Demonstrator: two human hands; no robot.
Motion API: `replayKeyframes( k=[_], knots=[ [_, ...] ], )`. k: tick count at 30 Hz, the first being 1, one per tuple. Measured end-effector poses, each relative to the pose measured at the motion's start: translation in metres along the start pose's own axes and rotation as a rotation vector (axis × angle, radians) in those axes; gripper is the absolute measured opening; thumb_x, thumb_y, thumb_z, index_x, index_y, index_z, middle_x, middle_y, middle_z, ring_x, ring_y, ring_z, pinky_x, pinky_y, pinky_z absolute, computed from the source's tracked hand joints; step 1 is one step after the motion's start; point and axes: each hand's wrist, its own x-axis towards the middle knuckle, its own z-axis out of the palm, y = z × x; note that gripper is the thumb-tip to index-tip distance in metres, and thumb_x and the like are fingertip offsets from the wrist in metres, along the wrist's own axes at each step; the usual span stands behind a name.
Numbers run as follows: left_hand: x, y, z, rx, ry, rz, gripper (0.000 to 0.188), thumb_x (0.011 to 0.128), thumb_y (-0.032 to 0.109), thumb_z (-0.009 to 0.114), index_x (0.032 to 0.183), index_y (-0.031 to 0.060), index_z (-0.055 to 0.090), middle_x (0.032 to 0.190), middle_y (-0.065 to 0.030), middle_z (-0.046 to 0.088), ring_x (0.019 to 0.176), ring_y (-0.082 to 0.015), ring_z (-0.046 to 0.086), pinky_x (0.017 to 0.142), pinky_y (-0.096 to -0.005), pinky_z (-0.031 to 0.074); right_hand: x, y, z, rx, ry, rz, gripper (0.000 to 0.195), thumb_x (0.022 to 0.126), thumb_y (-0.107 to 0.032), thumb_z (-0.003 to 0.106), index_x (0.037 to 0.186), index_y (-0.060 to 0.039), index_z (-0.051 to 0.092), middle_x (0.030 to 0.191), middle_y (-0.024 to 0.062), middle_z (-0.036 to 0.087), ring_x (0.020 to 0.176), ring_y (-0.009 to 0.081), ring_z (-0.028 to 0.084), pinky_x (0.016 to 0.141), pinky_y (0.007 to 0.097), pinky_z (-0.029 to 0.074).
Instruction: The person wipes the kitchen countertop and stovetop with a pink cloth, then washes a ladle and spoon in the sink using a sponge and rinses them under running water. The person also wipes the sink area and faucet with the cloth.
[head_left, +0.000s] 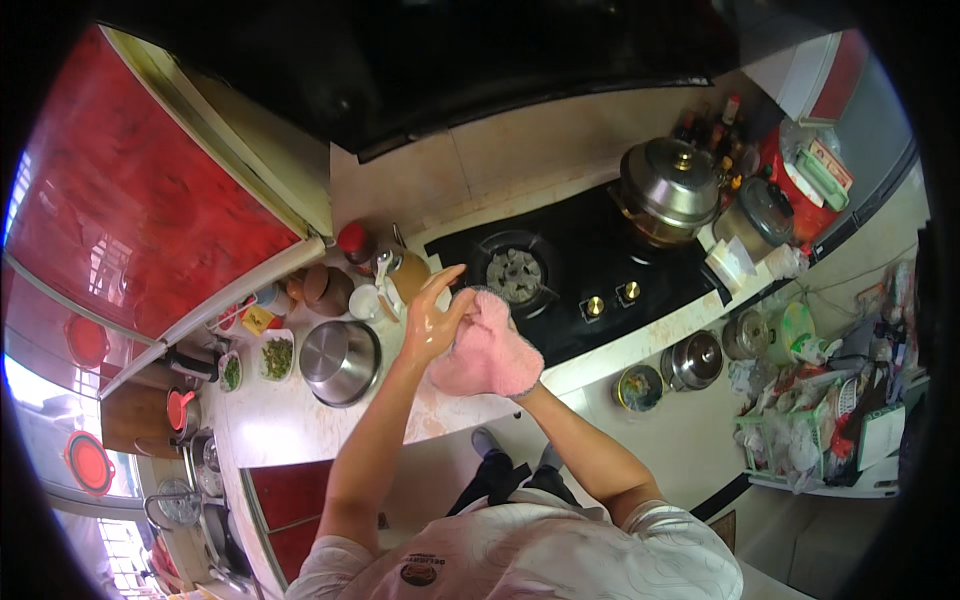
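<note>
A pink cloth (495, 345) hangs draped over my right hand, which it hides almost wholly; only the wrist shows below it. My left hand (431, 326) is wet and raised beside the cloth, fingers spread, its thumb against or very near the cloth's upper edge. Both are above the counter's front part, near the black gas stove (555, 330). An unlit burner (514, 274) lies just beyond the cloth. To the left, an upturned steel bowl (340, 363) rests on the counter (277, 420).
A lidded steel pot (670, 184) occupies the right burner. Left on the counter are a dish of chopped greens (276, 356), a white cup (365, 303) and jars. The sink area (217, 525) lies far left. A range hood (480, 67) overhangs the stove. Lidded pots (694, 360) stand low at right.
</note>
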Motion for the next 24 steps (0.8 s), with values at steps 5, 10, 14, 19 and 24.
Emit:
replayKeyframes(
  k=[5,10,14,19,24],
  knots=[
    [-0.065,-0.043,0.017,-0.036,0.164,-0.510,0.016,0.093,0.013,0.059,0.095,-0.0015,0.066,0.084,-0.0122,0.070,0.081,-0.0209,0.067,0.075,-0.0338,0.051,0.027,0.009,0.001,0.710,0.215,0.184,0.037,0.103,-0.027,0.042,0.129,-0.0011,0.049,0.121,0.0064,0.052,0.105,0.0135,0.051,0.086,0.0247,0.043],
    [-0.105,-0.040,0.083,-0.235,-0.277,-0.572,0.016,0.094,0.010,0.053,0.097,0.0008,0.066,0.087,-0.0091,0.069,0.085,-0.0208,0.065,0.078,-0.0360,0.051,0.015,0.051,-0.003,0.791,0.234,0.226,0.044,0.102,-0.037,0.047,0.137,-0.0099,0.044,0.131,0.0030,0.049,0.108,0.0151,0.053,0.086,0.0271,0.046],
    [-0.064,-0.033,0.119,-0.332,-0.165,-0.408,0.016,0.092,0.012,0.055,0.101,0.0022,0.065,0.092,-0.0114,0.068,0.091,-0.0241,0.064,0.081,-0.0375,0.050,0.027,0.053,0.003,0.623,0.328,0.136,0.053,0.100,-0.039,0.050,0.143,-0.0086,0.041,0.142,0.0045,0.045,0.130,0.0214,0.045,0.109,0.0363,0.037],
    [-0.019,-0.023,0.146,-0.342,0.061,-0.279,0.020,0.091,0.014,0.058,0.107,0.0039,0.065,0.099,-0.0142,0.067,0.098,-0.0283,0.063,0.085,-0.0394,0.049,0.057,0.122,-0.026,0.513,0.247,0.195,0.049,0.102,-0.028,0.046,0.143,-0.0041,0.039,0.140,0.0088,0.047,0.129,0.0233,0.046,0.108,0.0360,0.038],
    [0.012,-0.015,0.155,-0.132,0.454,-0.173,0.026,0.089,0.016,0.061,0.112,0.0056,0.065,0.107,-0.0171,0.066,0.105,-0.0326,0.062,0.089,-0.0413,0.049,0.088,0.069,-0.040,0.733,-0.026,0.180,0.046,0.102,-0.032,0.047,0.138,-0.0046,0.043,0.133,0.0056,0.051,0.125,0.0199,0.048,0.104,0.0343,0.040]
  ],
)
